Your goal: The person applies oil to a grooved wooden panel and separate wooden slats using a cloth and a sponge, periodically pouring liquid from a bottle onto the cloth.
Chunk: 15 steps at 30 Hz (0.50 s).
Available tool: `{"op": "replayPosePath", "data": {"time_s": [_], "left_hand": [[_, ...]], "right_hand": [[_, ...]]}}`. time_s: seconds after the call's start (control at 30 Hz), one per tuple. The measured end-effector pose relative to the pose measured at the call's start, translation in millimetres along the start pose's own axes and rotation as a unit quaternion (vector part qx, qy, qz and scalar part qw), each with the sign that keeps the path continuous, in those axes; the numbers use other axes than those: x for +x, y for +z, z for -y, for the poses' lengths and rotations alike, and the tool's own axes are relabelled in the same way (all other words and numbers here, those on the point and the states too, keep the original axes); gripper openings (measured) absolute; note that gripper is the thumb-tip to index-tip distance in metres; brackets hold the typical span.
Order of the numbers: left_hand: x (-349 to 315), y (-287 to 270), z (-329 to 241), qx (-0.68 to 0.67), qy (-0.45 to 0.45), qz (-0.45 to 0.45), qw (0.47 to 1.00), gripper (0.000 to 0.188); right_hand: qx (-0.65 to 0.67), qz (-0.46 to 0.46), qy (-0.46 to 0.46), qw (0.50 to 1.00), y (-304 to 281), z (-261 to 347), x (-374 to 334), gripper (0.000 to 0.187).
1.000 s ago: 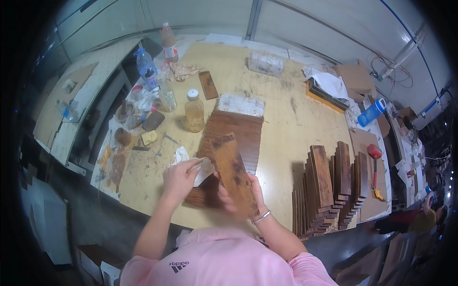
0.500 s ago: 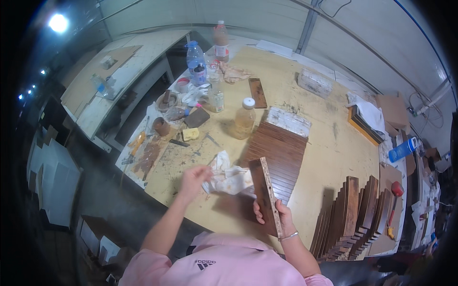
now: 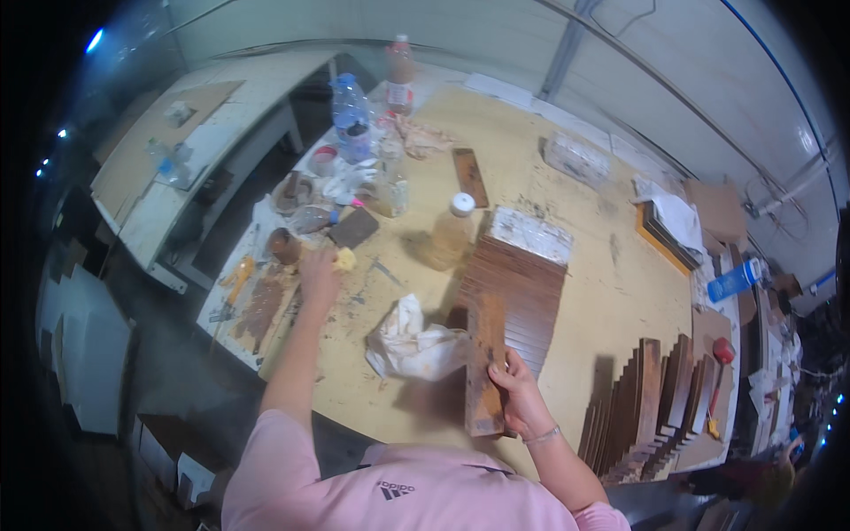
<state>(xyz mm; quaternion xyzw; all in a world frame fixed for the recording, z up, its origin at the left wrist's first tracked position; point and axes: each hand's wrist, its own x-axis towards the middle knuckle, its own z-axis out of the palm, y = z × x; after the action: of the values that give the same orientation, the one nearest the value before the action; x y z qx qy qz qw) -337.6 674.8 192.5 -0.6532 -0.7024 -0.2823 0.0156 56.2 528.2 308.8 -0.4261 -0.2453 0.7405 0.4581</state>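
1. The board (image 3: 485, 358) in my right hand (image 3: 524, 396): brown, mottled with darker patches.
2. The spongy block (image 3: 346, 259) at my left hand (image 3: 320, 276): pale yellow.
3. The crumpled cloth (image 3: 409, 341) between my hands: white, blotched with brownish stains.
4. The row of boards (image 3: 518, 281) beyond my right hand: reddish brown, striped by dark lines.
5. The surface (image 3: 611, 274) around my hands: pale yellow, smudged dark.

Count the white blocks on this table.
2: one white block at the far end of the row of brown boards, another white block farther back and to the right. More may be hidden.
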Motion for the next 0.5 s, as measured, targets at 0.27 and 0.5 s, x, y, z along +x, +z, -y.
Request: {"op": "replayPosePath", "data": {"time_s": [0.27, 0.5], "left_hand": [[-92.8, -79.4, -161.3, -0.407, 0.068, 0.076, 0.908, 0.046], [-99.8, -100.9, -212.1, -0.383, 0.201, 0.131, 0.892, 0.045]], "right_hand": [[-0.082, -0.04, -0.059, 0.994, 10.8, 26.8, 23.1, 0.043], [-0.076, 0.02, -0.004, 0.997, 23.4, 34.1, 8.3, 0.044]]}}
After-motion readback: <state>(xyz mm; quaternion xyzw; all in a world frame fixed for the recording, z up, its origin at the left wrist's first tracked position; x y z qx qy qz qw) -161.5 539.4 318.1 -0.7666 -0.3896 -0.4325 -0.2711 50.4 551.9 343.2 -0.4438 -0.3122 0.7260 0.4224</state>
